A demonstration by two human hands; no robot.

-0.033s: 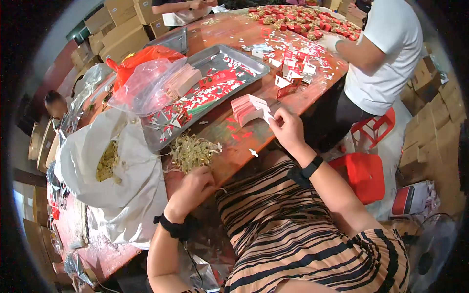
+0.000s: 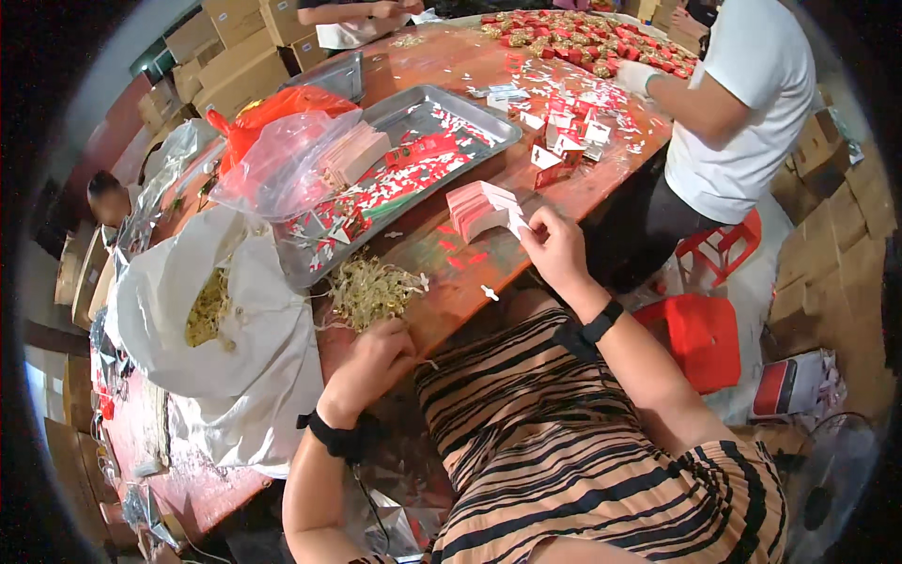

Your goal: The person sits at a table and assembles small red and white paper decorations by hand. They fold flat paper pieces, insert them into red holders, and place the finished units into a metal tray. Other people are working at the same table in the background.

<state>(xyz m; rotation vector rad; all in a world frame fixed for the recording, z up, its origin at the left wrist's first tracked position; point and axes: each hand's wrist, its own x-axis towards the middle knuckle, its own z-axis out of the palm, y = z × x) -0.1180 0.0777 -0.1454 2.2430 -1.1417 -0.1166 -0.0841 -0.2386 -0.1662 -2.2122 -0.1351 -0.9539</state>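
Note:
My right hand (image 2: 556, 249) is at the near end of a row of folded pink-and-white cards (image 2: 476, 212) standing on the table. Its thumb and index finger pinch the edge of the endmost card (image 2: 515, 220). My left hand (image 2: 374, 365) rests by the table edge with its fingers curled in. What those fingers hold, if anything, is hidden. Just beyond them lies a tangled heap of pale yellowish strings (image 2: 371, 291). Small red paper pieces (image 2: 455, 262) and a white cut-out piece (image 2: 489, 293) lie between my hands.
A metal tray (image 2: 303, 268) holds red and white paper bits and more cards. A white sack (image 2: 155, 324) with yellowish contents stands at left. Plastic bags (image 2: 272, 117) lie behind it. Co-workers stand around the red table (image 2: 427, 56). A red stool (image 2: 700, 343) is at right.
The whole view has shifted very slightly. Both hands keep the same places, and the cards and the string heap look the same.

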